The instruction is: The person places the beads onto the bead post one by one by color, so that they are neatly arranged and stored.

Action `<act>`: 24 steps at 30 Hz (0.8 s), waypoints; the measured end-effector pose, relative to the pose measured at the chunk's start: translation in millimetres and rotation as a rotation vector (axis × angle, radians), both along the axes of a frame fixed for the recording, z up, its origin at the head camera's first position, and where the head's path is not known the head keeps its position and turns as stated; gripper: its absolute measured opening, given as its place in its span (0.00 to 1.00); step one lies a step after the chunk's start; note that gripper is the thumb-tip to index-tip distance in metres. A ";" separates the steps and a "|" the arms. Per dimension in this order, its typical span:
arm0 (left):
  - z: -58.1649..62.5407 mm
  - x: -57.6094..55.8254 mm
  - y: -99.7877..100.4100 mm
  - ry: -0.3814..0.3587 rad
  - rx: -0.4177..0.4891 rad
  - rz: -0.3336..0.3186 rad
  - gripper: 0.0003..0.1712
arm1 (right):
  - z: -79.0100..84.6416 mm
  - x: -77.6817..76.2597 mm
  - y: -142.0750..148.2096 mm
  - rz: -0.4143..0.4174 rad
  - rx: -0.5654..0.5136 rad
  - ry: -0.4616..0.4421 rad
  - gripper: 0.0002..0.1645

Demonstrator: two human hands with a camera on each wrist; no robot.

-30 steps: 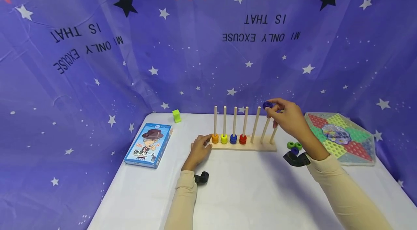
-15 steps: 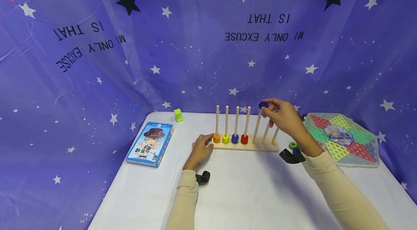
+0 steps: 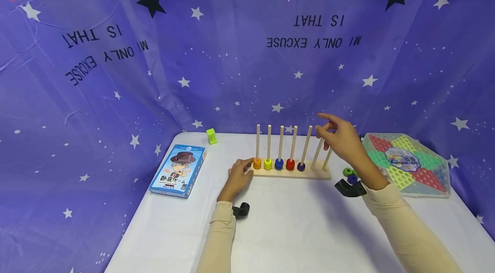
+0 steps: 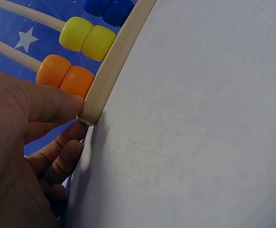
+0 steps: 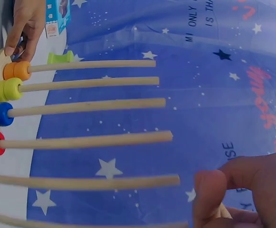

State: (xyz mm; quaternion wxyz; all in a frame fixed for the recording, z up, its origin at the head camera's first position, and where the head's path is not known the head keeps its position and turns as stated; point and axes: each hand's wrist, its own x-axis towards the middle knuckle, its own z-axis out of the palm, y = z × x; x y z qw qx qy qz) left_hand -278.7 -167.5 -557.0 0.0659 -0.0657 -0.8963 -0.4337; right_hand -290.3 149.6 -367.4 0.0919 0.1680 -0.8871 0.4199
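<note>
A wooden peg rack (image 3: pixel 286 173) stands on the table with seven upright pegs. My left hand (image 3: pixel 239 179) grips its left end; the left wrist view shows the thumb on the base beside the orange beads (image 4: pixel 65 76) and the fingertips at the end. Pairs of yellow beads (image 4: pixel 87 39), blue beads (image 3: pixel 279 164) and red beads (image 3: pixel 290 164) sit on the following pegs. A single purple bead (image 3: pixel 301 167) lies at the bottom of the fifth peg. Beside the tops of the right-hand pegs, my right hand (image 3: pixel 340 137) hovers with thumb and index finger apart, nothing between them.
Green beads (image 3: pixel 347 172) and a purple bead (image 3: pixel 352 179) lie on the table right of the rack. Farther right is a Chinese checkers box (image 3: pixel 406 165). On the left are a blue game box (image 3: pixel 178 171) and a lime-green block (image 3: pixel 211 136). A purple curtain (image 3: pixel 239 71) hangs behind.
My right hand carried a purple bead left to the top of the fifth peg and let go. The bead dropped to the base, and the hand drew back right. The left hand kept its grip.
</note>
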 end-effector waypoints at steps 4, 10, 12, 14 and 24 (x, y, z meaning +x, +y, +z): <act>0.1 -0.6 -0.3 -0.006 -0.010 0.001 0.25 | -2.3 7.6 18.3 -0.057 -0.077 0.048 0.26; 0.7 -1.7 -1.6 -0.011 -0.020 0.009 0.26 | -26.6 17.3 60.3 -0.194 -0.114 0.018 0.25; 1.4 -2.5 -2.0 -0.010 -0.025 0.008 0.26 | -44.1 20.1 75.7 -0.227 -0.110 -0.034 0.27; 1.6 -3.3 -2.4 -0.008 -0.030 0.008 0.25 | -67.2 21.9 89.6 -0.243 -0.128 -0.106 0.29; -1.3 -1.5 -0.7 -0.016 -0.018 0.007 0.26 | -167.8 28.7 125.2 -0.187 -0.159 -0.415 0.29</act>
